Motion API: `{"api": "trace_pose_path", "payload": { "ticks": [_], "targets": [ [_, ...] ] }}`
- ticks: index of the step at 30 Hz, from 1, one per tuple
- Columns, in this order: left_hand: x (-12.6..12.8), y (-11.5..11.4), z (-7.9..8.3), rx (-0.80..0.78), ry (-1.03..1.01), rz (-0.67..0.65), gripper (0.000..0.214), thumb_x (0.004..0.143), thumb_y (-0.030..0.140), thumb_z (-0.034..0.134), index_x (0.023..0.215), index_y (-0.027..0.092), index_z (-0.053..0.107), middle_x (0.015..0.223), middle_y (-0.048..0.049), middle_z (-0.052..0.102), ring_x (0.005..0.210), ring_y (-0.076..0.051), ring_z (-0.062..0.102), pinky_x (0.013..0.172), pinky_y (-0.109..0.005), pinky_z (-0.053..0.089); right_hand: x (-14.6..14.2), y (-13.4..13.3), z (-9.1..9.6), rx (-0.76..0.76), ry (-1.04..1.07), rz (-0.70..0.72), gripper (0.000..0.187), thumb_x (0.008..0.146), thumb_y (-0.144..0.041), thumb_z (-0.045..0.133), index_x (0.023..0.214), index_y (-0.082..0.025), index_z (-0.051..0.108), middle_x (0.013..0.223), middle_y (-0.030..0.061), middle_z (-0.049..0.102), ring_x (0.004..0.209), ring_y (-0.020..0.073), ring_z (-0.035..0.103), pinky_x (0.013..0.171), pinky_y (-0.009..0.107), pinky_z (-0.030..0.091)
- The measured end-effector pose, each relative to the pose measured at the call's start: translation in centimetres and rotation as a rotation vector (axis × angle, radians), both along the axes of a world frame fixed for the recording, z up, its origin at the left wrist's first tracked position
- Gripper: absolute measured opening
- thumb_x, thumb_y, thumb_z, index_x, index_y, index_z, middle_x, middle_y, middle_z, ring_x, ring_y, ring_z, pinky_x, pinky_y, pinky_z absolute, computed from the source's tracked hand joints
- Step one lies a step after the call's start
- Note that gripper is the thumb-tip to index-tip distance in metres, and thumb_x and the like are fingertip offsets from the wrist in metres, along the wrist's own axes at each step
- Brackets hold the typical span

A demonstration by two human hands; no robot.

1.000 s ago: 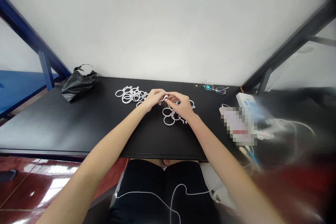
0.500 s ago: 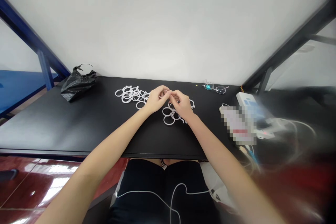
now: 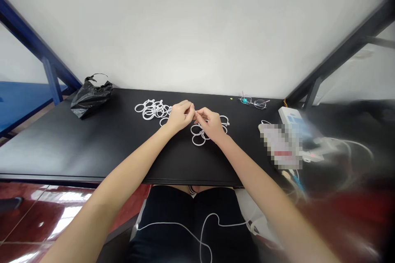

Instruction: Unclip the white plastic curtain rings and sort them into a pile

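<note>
My left hand (image 3: 179,116) and my right hand (image 3: 211,125) meet over the middle of the black table (image 3: 92,148), fingers pinched together on a small white plastic ring (image 3: 195,116) held between them. A pile of white rings (image 3: 152,111) lies just left of my left hand. A smaller cluster of white rings (image 3: 200,134) lies under and beside my right hand.
A crumpled black plastic bag (image 3: 91,95) sits at the table's back left. Eyeglasses (image 3: 253,102) lie at the back right. White devices and cables (image 3: 296,131) crowd the right end. A white wall stands behind; blue and black frame beams slope at both sides.
Both hands have closed in tighter around the ring and shifted slightly toward me. The view has tilted a little; the piles have not moved.
</note>
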State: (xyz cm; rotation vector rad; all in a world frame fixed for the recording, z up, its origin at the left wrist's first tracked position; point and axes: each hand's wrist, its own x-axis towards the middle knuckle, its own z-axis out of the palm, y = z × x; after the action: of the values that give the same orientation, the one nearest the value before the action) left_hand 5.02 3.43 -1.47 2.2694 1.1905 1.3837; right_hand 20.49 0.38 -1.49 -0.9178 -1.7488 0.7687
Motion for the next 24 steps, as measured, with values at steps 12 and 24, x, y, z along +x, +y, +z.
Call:
{"api": "trace_pose_path", "payload": {
  "ticks": [12, 24],
  "targets": [
    [-0.1, 0.0, 0.2, -0.002, 0.141, 0.145, 0.030, 0.094, 0.029, 0.040, 0.067, 0.020, 0.050, 0.069, -0.0046, 0.055, 0.063, -0.016, 0.049, 0.063, -0.030, 0.033, 0.1, 0.5, -0.3, 0.007, -0.060, -0.099, 0.022, 0.090, -0.042, 0.056, 0.089, -0.021, 0.063, 0.077, 0.0022, 0.069, 0.064, 0.0160, 0.066, 0.063, 0.029, 0.054],
    [-2.4, 2.7, -1.6, -0.090, 0.360, 0.348, 0.026, 0.087, 0.041, 0.058, 0.072, 0.021, 0.057, 0.075, -0.0100, 0.063, 0.083, -0.029, 0.053, 0.074, -0.038, 0.037, 5.2, 3.9, -1.1, 0.010, -0.334, -0.554, 0.028, 0.078, -0.006, 0.046, 0.087, -0.021, 0.067, 0.096, 0.0079, 0.071, 0.082, 0.0241, 0.067, 0.087, 0.044, 0.053]
  ]
}}
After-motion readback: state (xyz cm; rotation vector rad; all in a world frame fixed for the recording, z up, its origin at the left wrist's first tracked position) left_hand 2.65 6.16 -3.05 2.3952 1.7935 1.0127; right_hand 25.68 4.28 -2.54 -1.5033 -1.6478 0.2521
